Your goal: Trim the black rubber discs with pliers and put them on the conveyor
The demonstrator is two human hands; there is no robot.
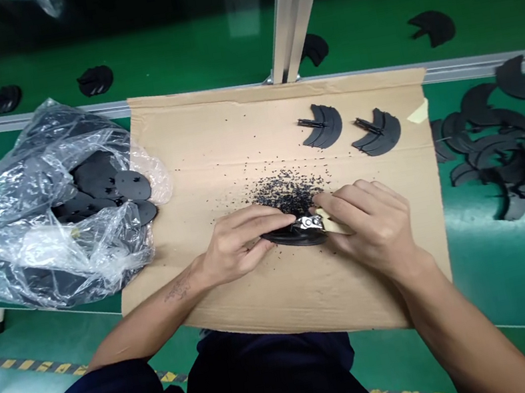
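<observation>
Between finger and thumb, my left hand (243, 242) holds a curved black plastic part (295, 238) over the cardboard sheet (280, 295). My right hand (371, 221) is closed around the pale yellow handles of nippers (312, 221), whose metal head lies against the upper edge of that part. Whether the blades are biting into it is too small to tell. Just beyond the hands spreads a pile of tiny black clippings (289, 188). Two fan-shaped black parts with stems, one at the left (324, 126) and one at the right (378, 132), lie farther back on the cardboard.
On the left, a clear plastic bag (37, 216) holds several black parts. Loose black parts (511, 139) are heaped on the green surface at the right. A metal upright (294, 15) rises behind the cardboard, with more black parts (96, 80) beyond the rail.
</observation>
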